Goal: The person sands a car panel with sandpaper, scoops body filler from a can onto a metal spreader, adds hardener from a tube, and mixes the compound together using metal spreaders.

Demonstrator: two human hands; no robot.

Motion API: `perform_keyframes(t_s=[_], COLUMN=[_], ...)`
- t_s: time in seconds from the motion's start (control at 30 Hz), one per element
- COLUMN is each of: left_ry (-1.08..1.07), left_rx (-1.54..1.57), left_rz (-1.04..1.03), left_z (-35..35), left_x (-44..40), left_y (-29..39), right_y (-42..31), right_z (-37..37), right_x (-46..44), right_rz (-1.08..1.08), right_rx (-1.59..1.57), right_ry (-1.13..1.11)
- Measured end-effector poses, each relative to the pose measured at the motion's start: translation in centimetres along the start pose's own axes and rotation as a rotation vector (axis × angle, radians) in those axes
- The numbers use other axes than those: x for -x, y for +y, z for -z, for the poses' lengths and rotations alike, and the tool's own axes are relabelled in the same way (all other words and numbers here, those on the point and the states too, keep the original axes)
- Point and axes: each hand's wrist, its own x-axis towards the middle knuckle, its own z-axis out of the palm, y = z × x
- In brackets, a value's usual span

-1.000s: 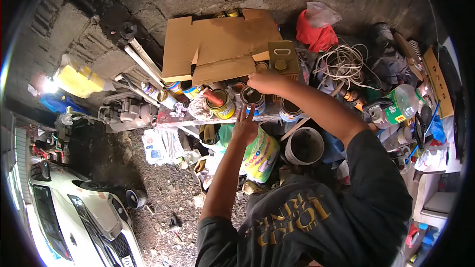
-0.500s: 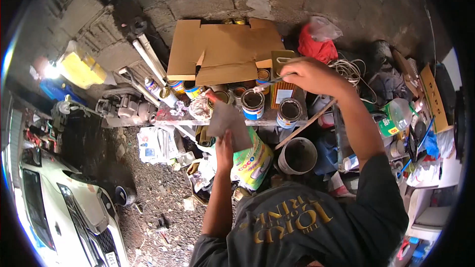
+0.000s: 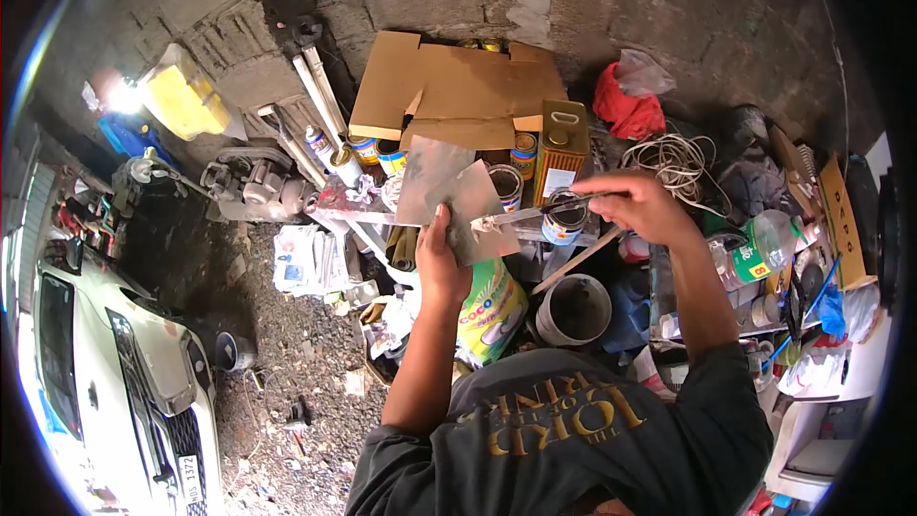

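My left hand [image 3: 442, 268] grips thin grey flat sheets, one of them a lower sheet [image 3: 485, 234] overlapping an upper sheet [image 3: 427, 174], with the thumb on top. In my right hand [image 3: 645, 207] is a narrow spatula-like tool [image 3: 525, 214], its exact kind hard to make out, pointing left. Whitish-pink paste [image 3: 487, 225] clings to its tip, which is at the lower sheet's face. Beneath the right hand stands an open paint can [image 3: 562, 229]. Another open can [image 3: 508, 193] is partly covered by the sheets.
A cardboard box [image 3: 458, 86], a rectangular tin [image 3: 562, 148] and a coiled cable [image 3: 673, 167] crowd the bench. Below are a bucket [image 3: 573, 311] and a green sack [image 3: 492, 315]. A white car [image 3: 105, 392] stands at left; a large bottle [image 3: 755, 248] lies right.
My right hand has come down and right from above the cans, bringing the pasted tool tip to the sheet. The sheets have risen slightly and fanned apart, and the view has shifted.
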Motion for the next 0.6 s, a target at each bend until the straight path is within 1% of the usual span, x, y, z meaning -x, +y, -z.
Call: perform_keyframes(t_s=[0.03, 0.1, 0.13, 0.23, 0.27, 0.37, 0.47, 0.57, 0.6], left_ry=[0.012, 0.003, 0.002, -0.049, -0.042, -0.055, -0.019, -0.02, 0.0], left_rx=[0.292, 0.29, 0.29, 0.26, 0.253, 0.27, 0.312, 0.34, 0.337], left_rz=[0.111, 0.111, 0.11, 0.162, 0.155, 0.241, 0.258, 0.231, 0.209], left_z=[-0.7, -0.6, -0.2, 2.0, 2.1, 2.4, 2.3, 2.8, 3.1], left_x=[0.7, 1.8, 2.3, 3.8, 4.4, 6.0, 6.5, 6.4, 6.2], left_y=[1.0, 2.0, 2.3, 2.6, 2.7, 3.6, 3.5, 2.6, 2.1], right_y=[0.1, 0.3, -1.5, -3.0, -4.4, -5.7, -6.2, -6.5, -6.5], right_z=[-0.3, -0.8, -0.7, -1.0, -1.2, -1.4, -1.4, -1.6, -1.6], right_x=[0.2, 0.5, 1.9, 2.8, 3.0, 2.9, 2.1, 1.6, 1.5], right_rz=[0.207, 0.627, 0.508, 0.72, 0.72, 0.871, 0.966, 0.978, 0.938], right_rx=[0.181, 0.537, 0.775, 1.157, 1.219, 1.392, 1.476, 1.39, 1.357], right_ry=[0.008, 0.021, -0.043, -0.053, -0.082, -0.072, -0.061, -0.069, -0.075])
